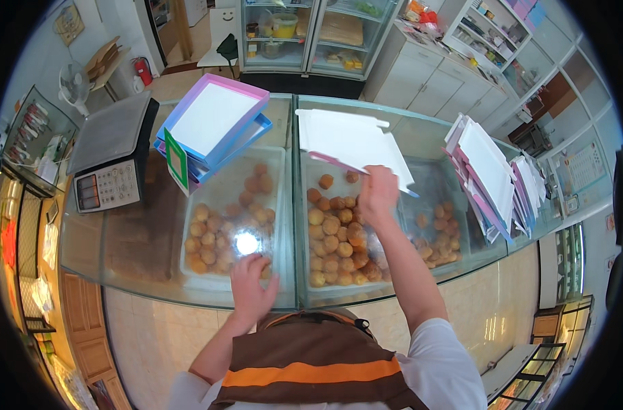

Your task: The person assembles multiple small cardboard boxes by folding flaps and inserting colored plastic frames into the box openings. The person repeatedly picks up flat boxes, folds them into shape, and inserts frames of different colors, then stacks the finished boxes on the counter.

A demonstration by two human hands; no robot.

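Out over the glass counter, my right hand is closed on the near edge of a white cardboard box blank. The blank lies unfolded with its white side up, and a pink flap stands along its near edge. At the counter's near edge, my left hand is held open, thumb apart from the fingers, with nothing seen in it. Under the glass, round golden-brown pastries lie in trays; one group is just beyond my left hand. My right forearm hides some of them.
Folded pink and blue box trays are stacked at left with a green-framed card leaning on them. Beside them stands a weighing scale. More flat box blanks are piled at right. A glass-door fridge stands beyond the counter.
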